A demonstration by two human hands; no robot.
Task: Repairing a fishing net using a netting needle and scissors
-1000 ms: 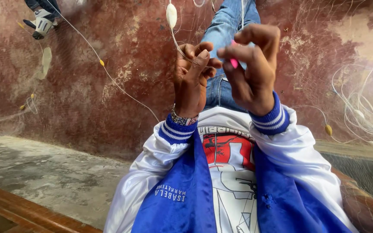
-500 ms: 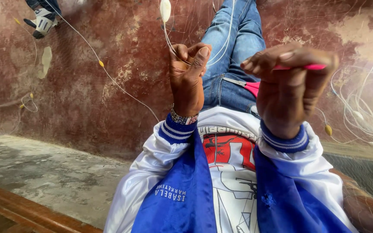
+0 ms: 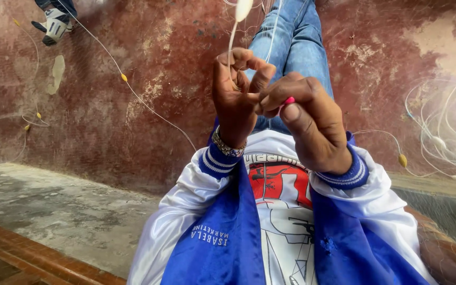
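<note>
Head view showed the left hand pinching a white line, the right hand clenched on a pink tool.

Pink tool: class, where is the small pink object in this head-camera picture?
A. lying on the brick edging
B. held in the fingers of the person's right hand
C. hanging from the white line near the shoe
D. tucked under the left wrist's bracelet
B: the pink tool peeks out between the curled fingers of the right hand, close to the left hand, which pinches the white line.
</note>
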